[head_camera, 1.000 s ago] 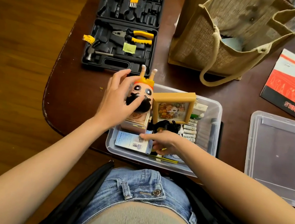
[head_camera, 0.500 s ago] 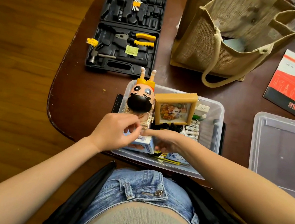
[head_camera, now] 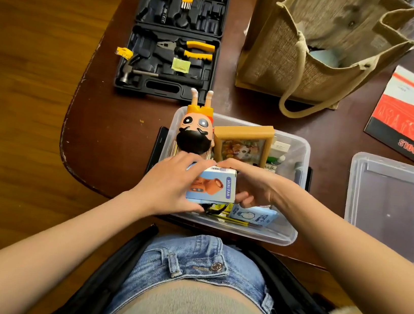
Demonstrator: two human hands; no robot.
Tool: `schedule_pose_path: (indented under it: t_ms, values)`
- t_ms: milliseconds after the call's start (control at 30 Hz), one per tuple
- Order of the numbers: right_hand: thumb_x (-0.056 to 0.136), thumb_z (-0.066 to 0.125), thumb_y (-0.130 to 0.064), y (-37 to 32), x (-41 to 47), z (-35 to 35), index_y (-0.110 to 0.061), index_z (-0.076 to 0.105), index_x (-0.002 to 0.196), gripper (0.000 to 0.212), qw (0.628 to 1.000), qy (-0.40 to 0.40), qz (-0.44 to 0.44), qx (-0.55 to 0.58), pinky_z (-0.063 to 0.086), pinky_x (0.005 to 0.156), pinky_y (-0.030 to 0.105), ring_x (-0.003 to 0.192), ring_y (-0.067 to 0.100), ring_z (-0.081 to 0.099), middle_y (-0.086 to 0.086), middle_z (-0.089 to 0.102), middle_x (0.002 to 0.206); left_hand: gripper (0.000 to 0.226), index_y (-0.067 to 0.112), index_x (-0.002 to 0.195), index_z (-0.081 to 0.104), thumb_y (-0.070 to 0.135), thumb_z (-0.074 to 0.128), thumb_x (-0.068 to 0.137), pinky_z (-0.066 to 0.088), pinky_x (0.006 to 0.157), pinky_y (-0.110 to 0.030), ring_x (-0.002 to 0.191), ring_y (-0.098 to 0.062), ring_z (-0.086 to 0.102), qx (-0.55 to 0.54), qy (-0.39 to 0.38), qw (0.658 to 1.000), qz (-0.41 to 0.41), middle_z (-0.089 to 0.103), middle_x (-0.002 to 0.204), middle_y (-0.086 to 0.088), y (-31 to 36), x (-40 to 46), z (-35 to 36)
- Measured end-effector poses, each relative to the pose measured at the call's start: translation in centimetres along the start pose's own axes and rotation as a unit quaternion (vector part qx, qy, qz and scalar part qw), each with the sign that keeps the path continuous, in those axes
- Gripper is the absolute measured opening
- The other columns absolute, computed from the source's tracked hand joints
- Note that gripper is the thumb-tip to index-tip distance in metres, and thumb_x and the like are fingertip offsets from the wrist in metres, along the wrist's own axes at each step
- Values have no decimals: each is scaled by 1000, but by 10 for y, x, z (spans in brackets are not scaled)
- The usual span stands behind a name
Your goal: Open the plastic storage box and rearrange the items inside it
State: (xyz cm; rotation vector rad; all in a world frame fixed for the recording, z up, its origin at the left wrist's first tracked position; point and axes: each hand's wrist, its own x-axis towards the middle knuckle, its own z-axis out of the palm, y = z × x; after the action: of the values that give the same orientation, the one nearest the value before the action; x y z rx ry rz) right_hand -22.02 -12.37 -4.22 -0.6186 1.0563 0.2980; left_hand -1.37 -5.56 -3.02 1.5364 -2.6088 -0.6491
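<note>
Table (head_camera: 122,145) carries the clear storage box (head_camera: 299,154) I see lidless, where my left hand (head_camera: 170,186) and right hand (head_camera: 254,187) both curl around the light-blue mini fan carton (head_camera: 212,187), holding it between them over the box's near half.

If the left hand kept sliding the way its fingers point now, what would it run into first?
Probably the right hand: the left hand grips the mini fan box, fingers pointing right across its top, nearly touching the right hand's fingertips. Depth is unclear.
</note>
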Motion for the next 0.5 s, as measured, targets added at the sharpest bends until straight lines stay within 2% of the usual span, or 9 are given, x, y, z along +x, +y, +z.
schedule_pose_path:
  t_ms: [67, 167, 267, 333, 400, 500]
  values:
    - [83, 46, -60, -3, 0, 5, -14, 53, 71, 48, 1000, -25, -10, -16, 19, 36, 13, 45, 6, 23, -4, 40, 62, 87, 30, 133, 42, 75, 64, 62, 41, 80, -28, 105, -13, 50, -15, -12, 999, -30, 54, 120, 8, 1, 6, -11]
    - [77, 47, -64, -7, -2, 10, -14, 59, 85, 53, 992, -54, -66, -89, 23, 42, 14, 47, 6, 29, -6, 48, 59, 75, 40, 120, 46, 74, 68, 58, 45, 73, -24, 95, -4, 55, -151, -67, 982, -89, 58, 107, 20, -1, 12, -28]
    - [73, 51, -62, -11, -4, 11, -13, 61, 98, 56, 983, -50, -108, -142, 28, 49, 17, 51, 8, 36, -6, 57, 61, 79, 38, 132, 39, 57, 76, 65, 45, 82, -20, 103, -2, 53, -238, -131, 957, -101, 52, 121, 20, -7, 14, -35]
    - [78, 56, -55, -9, -4, 10, -12, 61, 99, 49, 979, -46, -128, -152, 29, 52, 19, 54, 9, 37, -4, 59, 64, 82, 36, 136, 37, 52, 78, 67, 41, 79, -13, 104, 0, 51, -260, -161, 946, -106, 49, 123, 20, -12, 15, -38]
    - [83, 57, -47, -6, -2, 11, -13, 62, 98, 38, 973, -33, -154, -166, 31, 54, 19, 57, 10, 42, -4, 60, 66, 85, 34, 137, 36, 54, 78, 67, 41, 77, -11, 103, 1, 51, -248, -209, 941, -103, 48, 122, 20, -17, 16, -39]
    - [88, 58, -38, -3, -2, 12, -7, 61, 111, 39, 960, 9, -185, -212, 43, 62, 17, 73, 10, 55, 0, 64, 86, 80, 36, 135, 37, 59, 75, 67, 43, 76, -12, 100, 4, 53, -263, -295, 913, -102, 50, 118, 23, -21, 17, -34]
